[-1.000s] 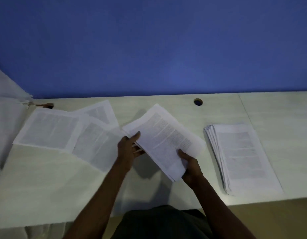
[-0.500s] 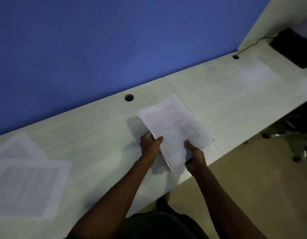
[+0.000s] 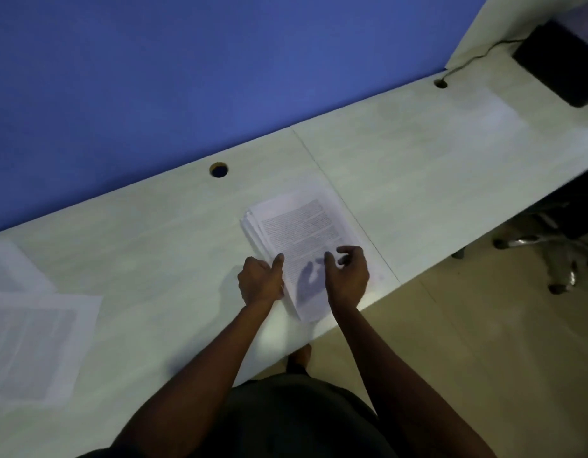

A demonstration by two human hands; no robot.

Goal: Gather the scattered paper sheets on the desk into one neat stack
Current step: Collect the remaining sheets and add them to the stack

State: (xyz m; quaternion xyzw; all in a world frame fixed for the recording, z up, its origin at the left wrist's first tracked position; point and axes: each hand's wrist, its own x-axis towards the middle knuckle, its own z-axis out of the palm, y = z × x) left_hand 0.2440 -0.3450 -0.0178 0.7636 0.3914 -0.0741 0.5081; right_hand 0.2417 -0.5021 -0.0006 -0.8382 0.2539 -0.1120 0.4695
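Observation:
A stack of printed paper sheets [image 3: 302,233] lies slightly fanned on the pale desk [image 3: 154,259], near its front edge. My left hand [image 3: 261,282] sits at the stack's left edge, fingers curled, thumb resting on the top sheet. Just above the stack's near right part hovers my right hand [image 3: 347,274], fingers loosely apart and holding nothing; its shadow falls on the page. Loose sheets [image 3: 31,342] lie overlapping at the far left of the desk. One more faint sheet [image 3: 481,110] rests far right.
A blue partition [image 3: 220,77] backs the desk. Cable holes [image 3: 218,169] sit along the desk's rear edge. A black device [image 3: 560,61] with a cable stands at the far right corner. A chair base [image 3: 557,252] is on the floor to the right.
The bundle I held in both hands now lies flat on the stack. My right hand has let go and lifted; my left hand has slid to the stack's left edge.

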